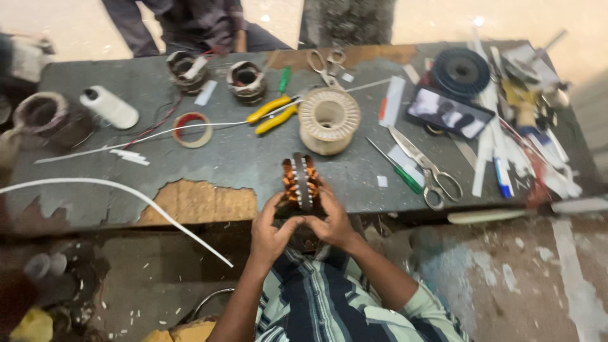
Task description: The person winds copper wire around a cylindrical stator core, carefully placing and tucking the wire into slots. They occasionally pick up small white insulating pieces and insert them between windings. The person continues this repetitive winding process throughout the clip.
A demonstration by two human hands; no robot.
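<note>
Left hand [271, 231] and right hand [332, 221] both grip, seemingly firmly, the copper-wound stator [300, 182] at the table edge [190, 202]

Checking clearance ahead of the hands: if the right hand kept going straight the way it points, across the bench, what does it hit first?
The right hand points away from the body, already on the copper-wound stator. Past that, probably the empty cream spool, though depth is hard to judge from this view.

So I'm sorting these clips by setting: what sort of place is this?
Probably a small motor-rewinding workshop. Both hands hold a copper-wound stator at a worn workbench strewn with more stators, an empty wire spool, scissors and yellow-handled pliers.
</note>
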